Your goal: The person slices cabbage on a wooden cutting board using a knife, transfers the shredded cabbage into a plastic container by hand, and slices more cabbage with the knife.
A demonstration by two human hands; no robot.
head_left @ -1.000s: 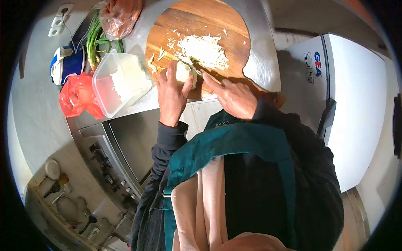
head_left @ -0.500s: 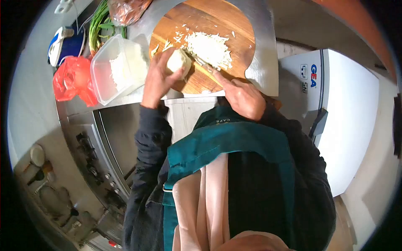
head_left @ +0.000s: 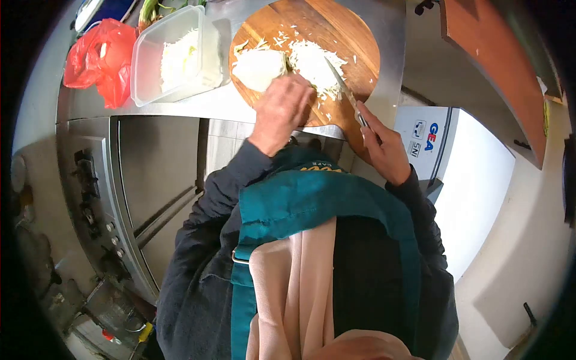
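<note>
On the round wooden board [head_left: 312, 18] lies a pale piece of cabbage [head_left: 258, 69], with a heap of shredded cabbage [head_left: 315, 63] to its right. My left hand [head_left: 283, 105] is at the near side of the cabbage piece, its fingers curled down toward the board; whatever is under the fingertips is hidden. In my right hand [head_left: 384, 144] is a knife [head_left: 343, 83], its blade pointing up and left over the right part of the shreds.
A clear plastic container [head_left: 207, 66] with white shreds stands left of the board, beside a red plastic bag [head_left: 111, 63]. Green stalks [head_left: 149, 13] lie behind. A stove [head_left: 90, 174] is at the left, a white fridge [head_left: 474, 180] at the right.
My left hand has left the cabbage piece's left side and moved right to its near edge. My right hand has moved right with the knife, away from the piece. The view has shifted.
</note>
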